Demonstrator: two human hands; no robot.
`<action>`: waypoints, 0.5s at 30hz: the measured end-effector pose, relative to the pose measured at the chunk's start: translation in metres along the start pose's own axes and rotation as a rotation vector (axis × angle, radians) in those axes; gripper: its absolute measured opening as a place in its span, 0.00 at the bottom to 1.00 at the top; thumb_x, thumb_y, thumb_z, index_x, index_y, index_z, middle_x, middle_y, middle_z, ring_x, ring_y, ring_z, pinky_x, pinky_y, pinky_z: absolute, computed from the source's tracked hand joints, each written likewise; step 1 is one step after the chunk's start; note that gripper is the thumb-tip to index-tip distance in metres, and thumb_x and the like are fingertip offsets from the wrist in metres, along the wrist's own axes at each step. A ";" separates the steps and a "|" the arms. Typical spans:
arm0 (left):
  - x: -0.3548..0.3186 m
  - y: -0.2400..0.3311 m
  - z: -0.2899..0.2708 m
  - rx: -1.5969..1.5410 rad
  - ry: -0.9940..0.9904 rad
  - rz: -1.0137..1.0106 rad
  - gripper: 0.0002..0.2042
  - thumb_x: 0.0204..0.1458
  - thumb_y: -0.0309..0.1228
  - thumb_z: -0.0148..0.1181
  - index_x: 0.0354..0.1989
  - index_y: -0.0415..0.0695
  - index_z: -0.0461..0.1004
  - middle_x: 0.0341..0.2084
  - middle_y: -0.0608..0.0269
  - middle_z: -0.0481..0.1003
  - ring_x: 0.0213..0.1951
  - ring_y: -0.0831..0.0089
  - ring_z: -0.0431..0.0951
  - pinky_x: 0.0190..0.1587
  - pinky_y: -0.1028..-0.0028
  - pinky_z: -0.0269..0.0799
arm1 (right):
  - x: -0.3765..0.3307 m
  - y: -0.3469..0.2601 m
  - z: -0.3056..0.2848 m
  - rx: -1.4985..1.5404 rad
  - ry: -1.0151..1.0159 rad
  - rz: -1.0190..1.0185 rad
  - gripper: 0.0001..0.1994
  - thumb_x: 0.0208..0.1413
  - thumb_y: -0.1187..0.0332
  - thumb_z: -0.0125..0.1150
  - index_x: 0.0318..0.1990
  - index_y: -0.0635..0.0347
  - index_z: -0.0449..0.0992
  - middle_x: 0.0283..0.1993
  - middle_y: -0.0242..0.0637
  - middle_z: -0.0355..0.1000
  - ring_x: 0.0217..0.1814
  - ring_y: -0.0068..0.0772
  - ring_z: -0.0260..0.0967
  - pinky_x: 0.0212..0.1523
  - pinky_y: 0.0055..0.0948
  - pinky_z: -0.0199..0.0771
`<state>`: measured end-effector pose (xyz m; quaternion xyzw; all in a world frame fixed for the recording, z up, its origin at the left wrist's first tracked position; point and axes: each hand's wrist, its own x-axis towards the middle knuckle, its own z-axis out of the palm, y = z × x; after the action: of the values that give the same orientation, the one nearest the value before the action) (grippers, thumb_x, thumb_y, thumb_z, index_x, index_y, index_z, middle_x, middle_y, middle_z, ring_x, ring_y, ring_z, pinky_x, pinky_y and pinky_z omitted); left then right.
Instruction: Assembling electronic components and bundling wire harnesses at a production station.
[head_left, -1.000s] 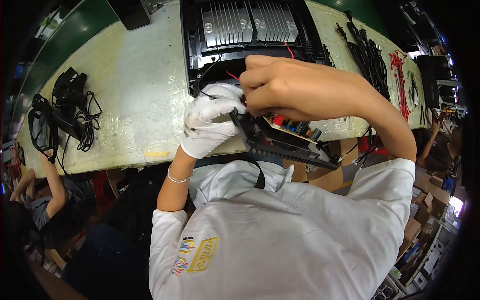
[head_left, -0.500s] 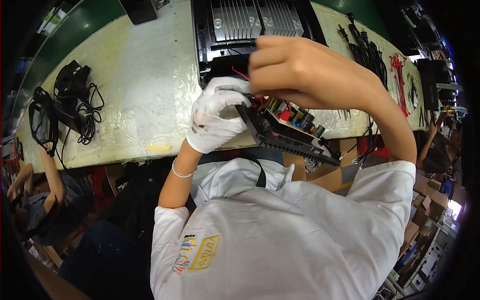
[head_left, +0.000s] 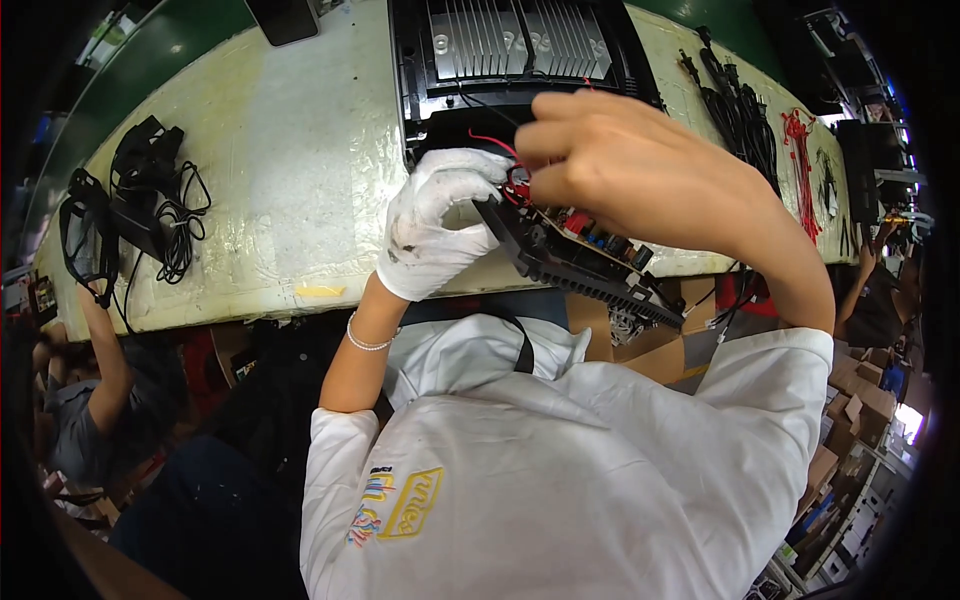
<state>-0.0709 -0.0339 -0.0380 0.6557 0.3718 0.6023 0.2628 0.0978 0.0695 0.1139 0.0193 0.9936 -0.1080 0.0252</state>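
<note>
Head view: our gloved left hand point(head_left: 432, 225) grips black panel point(head_left: 575, 277); right hand point(head_left: 635, 165) curled by circuit board point(head_left: 610, 243), fingers' hold unclear.

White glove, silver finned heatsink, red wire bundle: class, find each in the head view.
White glove point(head_left: 415, 228), head view: broad part between fingers and cuff.
Silver finned heatsink point(head_left: 485, 48), head view: its fins.
Red wire bundle point(head_left: 803, 172), head view: partway along the strands.

Black ridged panel point(head_left: 568, 272) slants over the table's point(head_left: 310, 210) near edge; its circuit board point(head_left: 612, 250) is exposed; red wire point(head_left: 498, 141) loops at its left end.
</note>
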 end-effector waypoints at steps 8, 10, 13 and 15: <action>0.004 0.008 0.000 0.085 0.044 0.064 0.23 0.30 0.21 0.72 0.39 0.44 0.71 0.42 0.56 0.74 0.45 0.61 0.75 0.47 0.67 0.73 | -0.039 -0.020 -0.003 0.054 0.439 0.135 0.24 0.40 0.51 0.71 0.26 0.63 0.67 0.26 0.39 0.62 0.26 0.43 0.63 0.25 0.37 0.63; 0.009 0.013 -0.004 0.160 -0.028 0.138 0.22 0.31 0.22 0.70 0.40 0.43 0.72 0.41 0.58 0.74 0.44 0.58 0.75 0.48 0.64 0.71 | -0.067 -0.044 0.007 0.045 0.136 0.217 0.30 0.40 0.39 0.66 0.22 0.60 0.64 0.21 0.38 0.59 0.23 0.42 0.63 0.21 0.36 0.61; 0.005 0.009 -0.004 0.263 -0.031 0.295 0.20 0.30 0.24 0.68 0.37 0.45 0.73 0.37 0.62 0.73 0.43 0.59 0.74 0.46 0.63 0.70 | -0.094 -0.073 0.024 -0.030 0.015 0.340 0.22 0.38 0.53 0.70 0.24 0.61 0.66 0.23 0.37 0.62 0.28 0.39 0.65 0.25 0.36 0.65; 0.005 0.022 -0.003 0.301 -0.049 0.279 0.20 0.30 0.24 0.69 0.37 0.46 0.73 0.34 0.63 0.72 0.40 0.60 0.73 0.44 0.64 0.69 | -0.104 -0.079 0.013 -0.090 0.074 0.383 0.18 0.36 0.61 0.72 0.22 0.60 0.67 0.25 0.36 0.63 0.29 0.40 0.66 0.26 0.36 0.65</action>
<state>-0.0701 -0.0431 -0.0169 0.7471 0.3567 0.5543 0.0850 0.1984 -0.0137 0.1238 0.2110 0.9758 -0.0559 0.0097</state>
